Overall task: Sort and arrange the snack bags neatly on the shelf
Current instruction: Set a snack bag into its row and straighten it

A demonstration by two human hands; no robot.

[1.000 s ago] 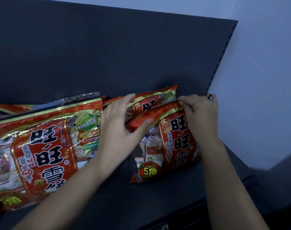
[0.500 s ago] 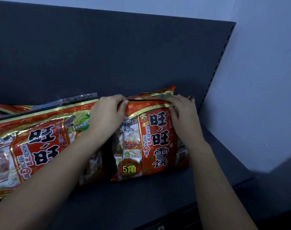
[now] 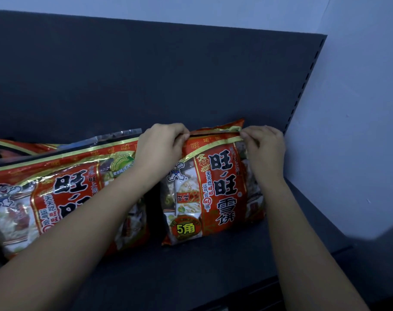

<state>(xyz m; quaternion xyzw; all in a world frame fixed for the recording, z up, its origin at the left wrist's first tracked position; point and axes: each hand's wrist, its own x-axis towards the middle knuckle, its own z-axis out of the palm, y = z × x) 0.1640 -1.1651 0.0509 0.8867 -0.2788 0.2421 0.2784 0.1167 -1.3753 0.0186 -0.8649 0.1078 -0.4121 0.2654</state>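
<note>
A small red snack bag (image 3: 215, 187) with black characters and a "5角" badge stands leaning back at the right end of the dark shelf (image 3: 191, 270). My left hand (image 3: 162, 144) pinches its top left corner and my right hand (image 3: 264, 147) pinches its top right corner. Behind it the top edge of a second small red bag (image 3: 231, 125) shows. To the left a larger red bag (image 3: 63, 198) of the same brand leans back, partly hidden by my left forearm.
Another red bag (image 3: 22, 147) lies behind the large one at far left. The dark back panel (image 3: 146, 75) rises behind the bags, its slotted upright (image 3: 303, 86) at the right end. A pale wall (image 3: 359, 120) closes off the right side.
The small front bag went from tilted and rightward to upright and squared in front of the second bag. Both hands moved up to its top corners.
</note>
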